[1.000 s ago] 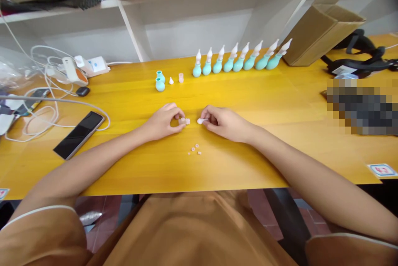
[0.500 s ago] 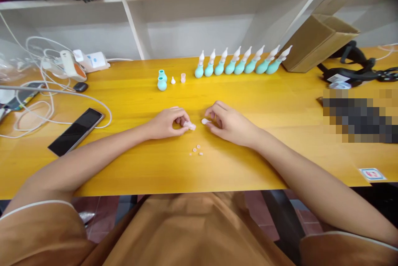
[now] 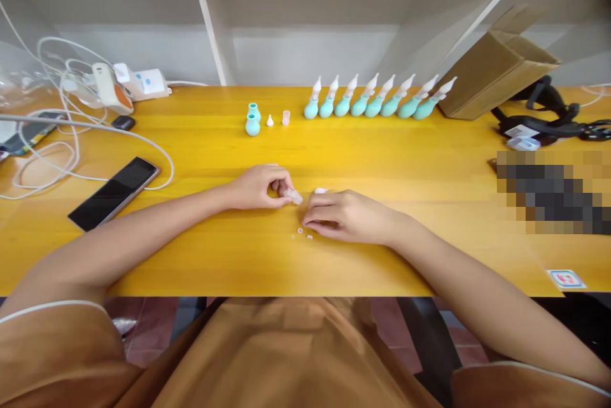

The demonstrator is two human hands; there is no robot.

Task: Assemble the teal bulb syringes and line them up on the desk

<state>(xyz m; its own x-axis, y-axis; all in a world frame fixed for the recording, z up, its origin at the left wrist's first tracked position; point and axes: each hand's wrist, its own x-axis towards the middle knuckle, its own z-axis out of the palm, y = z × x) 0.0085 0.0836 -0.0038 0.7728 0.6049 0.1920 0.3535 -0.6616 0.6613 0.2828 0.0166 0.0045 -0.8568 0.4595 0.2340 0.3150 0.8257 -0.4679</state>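
My left hand (image 3: 262,187) pinches a small clear plastic connector (image 3: 293,196) between thumb and fingertips. Just right of it, my right hand (image 3: 351,216) is lowered to the table, its thumb and fingers closed together; whatever lies between the fingertips is hidden. Behind those knuckles a white nozzle tip (image 3: 321,191) rests on the wood, partly covered. Close to the right fingertips lie a tiny clear ring (image 3: 300,230), another small piece (image 3: 310,237) and a speck-sized bit (image 3: 293,237).
Several teal bulb aspirators (image 3: 374,107) stand in a row at the back. Left of them are two open teal bulbs (image 3: 252,125), a small white tip (image 3: 270,121) and a pinkish cup (image 3: 286,118). A phone (image 3: 114,193) and cables lie left; a cardboard box (image 3: 496,70) stands right.
My right hand has let go of the white nozzle tip, leaving it on the table, and has come nearer to the small rings, covering one. My left hand still holds the connector.
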